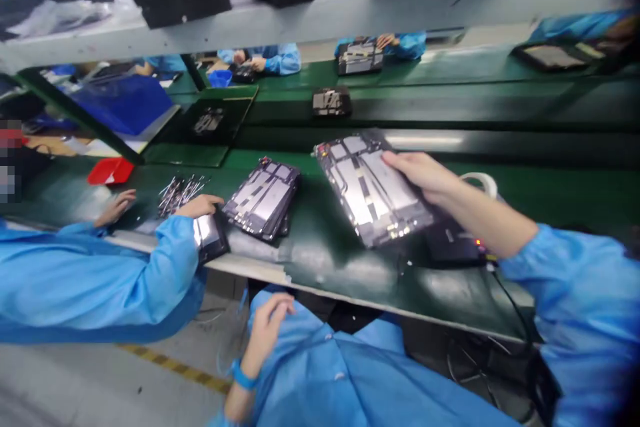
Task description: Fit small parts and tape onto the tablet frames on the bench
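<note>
My right hand [425,175] grips the right edge of an open tablet chassis [370,190] with silver plates inside, held tilted just above the green bench top [350,267]. My left hand [265,327] rests in my lap on my blue coat, fingers loosely curled, holding nothing. A stack of similar chassis [263,197] lies to the left of the held one. A black device [457,244] with small lights sits under my right forearm.
A co-worker in blue on my left has a hand [200,205] on a dark panel [210,237] beside several thin metal parts [180,190]. A red tray [110,171] lies further left. More chassis [331,101] ride the far belt; other workers sit beyond.
</note>
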Demonstrator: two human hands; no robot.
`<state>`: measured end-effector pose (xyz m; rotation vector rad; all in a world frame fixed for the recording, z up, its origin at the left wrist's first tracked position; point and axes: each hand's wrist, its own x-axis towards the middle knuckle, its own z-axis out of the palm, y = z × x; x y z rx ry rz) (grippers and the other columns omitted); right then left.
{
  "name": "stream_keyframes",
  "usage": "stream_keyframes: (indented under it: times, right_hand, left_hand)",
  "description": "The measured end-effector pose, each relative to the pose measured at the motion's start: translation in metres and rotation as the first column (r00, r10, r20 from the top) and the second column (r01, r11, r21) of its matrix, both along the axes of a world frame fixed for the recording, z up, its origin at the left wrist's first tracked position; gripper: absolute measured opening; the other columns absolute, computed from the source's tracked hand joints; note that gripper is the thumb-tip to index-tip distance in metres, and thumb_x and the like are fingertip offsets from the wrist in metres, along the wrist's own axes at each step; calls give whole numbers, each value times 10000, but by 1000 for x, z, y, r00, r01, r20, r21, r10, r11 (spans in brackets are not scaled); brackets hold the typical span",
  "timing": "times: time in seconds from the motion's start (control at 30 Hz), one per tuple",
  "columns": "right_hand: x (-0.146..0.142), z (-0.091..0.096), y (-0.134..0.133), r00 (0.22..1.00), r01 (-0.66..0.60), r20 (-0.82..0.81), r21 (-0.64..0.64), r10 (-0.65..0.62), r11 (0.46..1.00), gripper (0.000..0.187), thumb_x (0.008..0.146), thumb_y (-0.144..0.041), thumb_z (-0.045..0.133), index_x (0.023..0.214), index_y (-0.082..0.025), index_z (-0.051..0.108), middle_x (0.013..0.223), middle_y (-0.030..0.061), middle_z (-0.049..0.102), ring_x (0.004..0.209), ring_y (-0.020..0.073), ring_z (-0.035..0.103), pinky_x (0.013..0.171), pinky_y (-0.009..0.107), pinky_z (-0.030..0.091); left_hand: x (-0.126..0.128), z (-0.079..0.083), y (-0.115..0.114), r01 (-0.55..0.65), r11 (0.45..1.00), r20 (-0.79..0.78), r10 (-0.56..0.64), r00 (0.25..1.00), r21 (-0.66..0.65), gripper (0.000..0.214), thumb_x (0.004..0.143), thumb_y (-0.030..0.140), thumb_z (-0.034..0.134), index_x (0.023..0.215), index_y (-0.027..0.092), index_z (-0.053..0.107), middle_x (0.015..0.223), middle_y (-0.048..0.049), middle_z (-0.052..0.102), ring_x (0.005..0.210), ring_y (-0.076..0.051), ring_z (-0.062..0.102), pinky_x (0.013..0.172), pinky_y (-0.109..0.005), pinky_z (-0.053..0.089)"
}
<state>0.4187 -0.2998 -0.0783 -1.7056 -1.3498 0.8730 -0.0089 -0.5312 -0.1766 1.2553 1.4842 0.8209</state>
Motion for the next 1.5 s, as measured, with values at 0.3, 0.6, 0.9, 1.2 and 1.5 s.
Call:
stream_keyframes:
  times: [0.3, 0.6, 0.9, 1.2, 1.5]
  right_hand:
    - [-128, -107, -150, 885, 62, -429, -273, -180, 960, 624, 737, -826, 855, 944, -268, 667, 842, 62, 790, 795, 276, 748, 723, 367, 617]
    - [-101, -97, -133, 789, 4, 518, -540, 330, 841, 457, 1149, -572, 376, 999, -219, 626, 1137, 247, 814, 1189, 426, 788, 1001, 486, 569]
    - [-89, -83, -144, 941, -97, 192, -637, 279, 765, 363, 1180, -472, 409, 1292, -188, 606, 605, 29, 688, 522, 269, 718, 661, 343, 551]
    - [-83, -85, -159, 838, 10, 485, -469, 249, 883, 421, 1165, -536, 439, 1281, -208, 676, 965, 162, 809, 870, 363, 771, 825, 409, 506]
    - [-93, -73, -128, 938, -104, 308, -197, 162, 975, 256, 1132, -463, 530, 1136, -253, 677, 952, 73, 808, 912, 294, 737, 757, 334, 409]
  left_hand:
    - [41, 3, 71, 164, 986, -63, -164, 984, -13, 721, 1129, 453, 528, 1786, 172, 431, 794, 1, 749, 613, -181, 663, 653, -277, 543]
    - [71, 11, 97, 446, 879, -701, -425, 572, -169, 692, 1191, 363, 428, 1803, 49, 358, 1227, -264, 856, 1138, -398, 853, 1003, -453, 632]
    - [82, 12, 93, 496, 844, -721, -472, 508, -203, 693, 1182, 328, 390, 1817, 61, 321, 1190, -233, 870, 1109, -381, 863, 971, -430, 637]
    - [93, 35, 121, 392, 911, -825, -319, 468, -130, 391, 1190, 399, 502, 1494, 207, 656, 1055, -113, 854, 1013, -326, 843, 894, -368, 599]
    - [140, 33, 167, 366, 928, -884, -232, 407, -75, 215, 1179, 371, 564, 1247, 195, 667, 1159, -136, 819, 1108, -295, 802, 898, -331, 542]
